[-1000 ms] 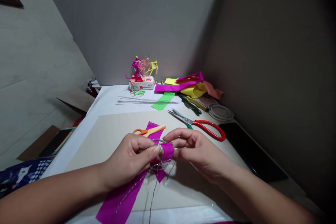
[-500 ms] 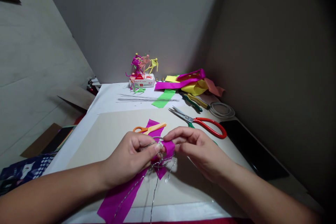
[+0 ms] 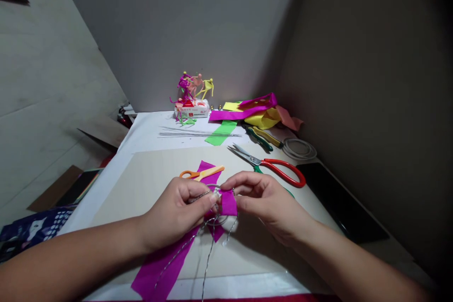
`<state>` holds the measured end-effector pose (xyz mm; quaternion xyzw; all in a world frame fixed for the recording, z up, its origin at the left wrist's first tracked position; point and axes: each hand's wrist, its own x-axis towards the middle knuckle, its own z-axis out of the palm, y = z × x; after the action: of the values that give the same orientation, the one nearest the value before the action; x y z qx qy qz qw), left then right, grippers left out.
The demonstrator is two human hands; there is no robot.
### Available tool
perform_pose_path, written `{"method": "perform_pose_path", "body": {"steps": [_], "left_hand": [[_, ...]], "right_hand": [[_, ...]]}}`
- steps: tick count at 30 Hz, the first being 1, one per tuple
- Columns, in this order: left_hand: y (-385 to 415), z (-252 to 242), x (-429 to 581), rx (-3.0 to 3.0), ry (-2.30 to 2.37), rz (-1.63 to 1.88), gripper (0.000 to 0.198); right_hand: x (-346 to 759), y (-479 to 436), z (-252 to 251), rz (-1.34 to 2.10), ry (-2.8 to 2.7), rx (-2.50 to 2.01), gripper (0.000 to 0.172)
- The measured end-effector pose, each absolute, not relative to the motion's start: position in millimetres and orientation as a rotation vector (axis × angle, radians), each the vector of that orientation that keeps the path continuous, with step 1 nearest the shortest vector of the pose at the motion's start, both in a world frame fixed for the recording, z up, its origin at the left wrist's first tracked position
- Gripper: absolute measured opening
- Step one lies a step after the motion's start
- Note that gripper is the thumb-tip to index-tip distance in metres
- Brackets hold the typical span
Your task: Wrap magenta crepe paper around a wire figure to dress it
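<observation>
Between its thumb and fingers my left hand pinches a figure of twisted silver wire, whose long ends dangle toward the table's front edge. White material shows at the pinch, too small to make out. My right hand is closed on a short purple crepe paper strip, which lies against the wire. Beneath both hands a longer purple strip runs slantwise over the beige board. Just beyond my fingers, small orange scissors rest on that strip's far end.
Red-handled scissors lie right of centre, near green-and-yellow-handled pliers, a wire coil and a black flat panel. Straight wires, coloured paper strips and small paper figures on a white pack are farther back.
The short purple strip has turned, and its flat face now shows squarely beside my right thumb. My right hand has shifted very slightly; my left keeps its pinch.
</observation>
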<state>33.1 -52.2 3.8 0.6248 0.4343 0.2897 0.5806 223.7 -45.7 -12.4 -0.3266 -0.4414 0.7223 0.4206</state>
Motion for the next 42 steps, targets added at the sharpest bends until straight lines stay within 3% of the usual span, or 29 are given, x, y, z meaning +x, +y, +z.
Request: {"method": "perform_pose_path", "body": {"steps": [7,13,18,30,42], "left_hand": [[-51,4,33,1.519,1.011,0.686,0.037],[-51,2,32,1.602,0.989,0.650,0.037],[-53,7,35,1.707,0.984,0.627,0.034],[-55,-2,33,2.008,0.931,0.639,0.036],[-65,0,36,2.309,0.740,0.580,0.037]], "right_hand": [[222,-47,-12,1.778,-1.149,-0.797,0.020],[218,-53,-12,1.308,-1.402,-0.929,0.010],[219,-52,-13,1.068,-1.507,-0.875,0.016],[224,-50,-6,1.287,-1.526,-0.959,0.005],[227,-41,-13,1.972,-1.221,-0.935,0.020]]}}
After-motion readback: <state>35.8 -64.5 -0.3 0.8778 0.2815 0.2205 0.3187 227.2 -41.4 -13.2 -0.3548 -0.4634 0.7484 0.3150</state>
